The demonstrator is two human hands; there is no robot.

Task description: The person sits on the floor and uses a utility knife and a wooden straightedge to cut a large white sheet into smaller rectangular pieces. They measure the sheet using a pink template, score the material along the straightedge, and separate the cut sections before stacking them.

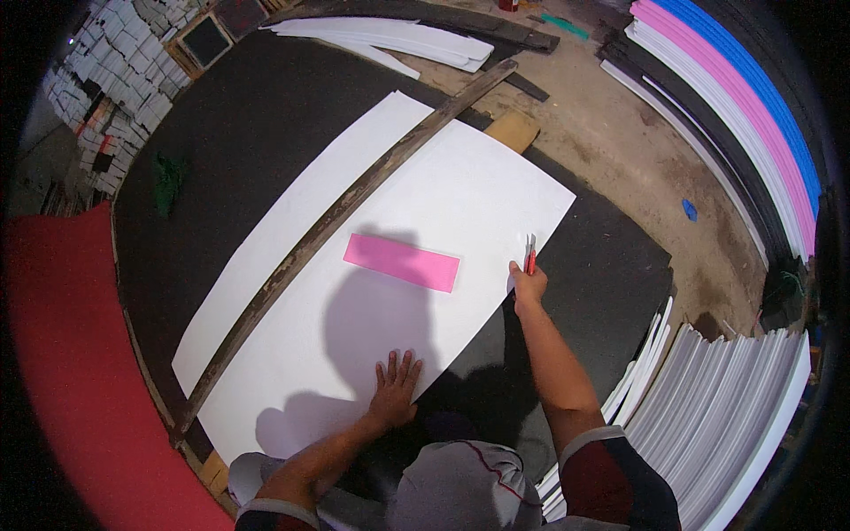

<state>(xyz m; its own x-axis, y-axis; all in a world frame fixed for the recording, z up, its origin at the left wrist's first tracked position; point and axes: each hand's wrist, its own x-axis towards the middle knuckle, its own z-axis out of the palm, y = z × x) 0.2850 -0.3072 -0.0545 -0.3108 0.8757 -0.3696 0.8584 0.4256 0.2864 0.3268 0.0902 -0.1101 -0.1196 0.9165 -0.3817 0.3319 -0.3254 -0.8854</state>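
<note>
A large white sheet (496,186) lies flat before me, with a long wooden bar (328,217) laid across it at a slant. My left hand (396,394) rests on the sheet's near edge, fingers spread and holding nothing. At the sheet's right edge my right hand (529,285) is closed round a red-handled cutter (530,258). The cutter's silver tip points away from me; its exact shape is too small to tell. Between the hands and the bar sits a pink rectangular strip (403,263), partly in the shadow of my head.
Beneath the sheet is a black surface (611,257). A red sheet (62,354) is at the left. White sheets (708,398) stand stacked at the near right; pink and blue sheets (753,80) lie at the far right. White offcuts (398,40) lie at the back.
</note>
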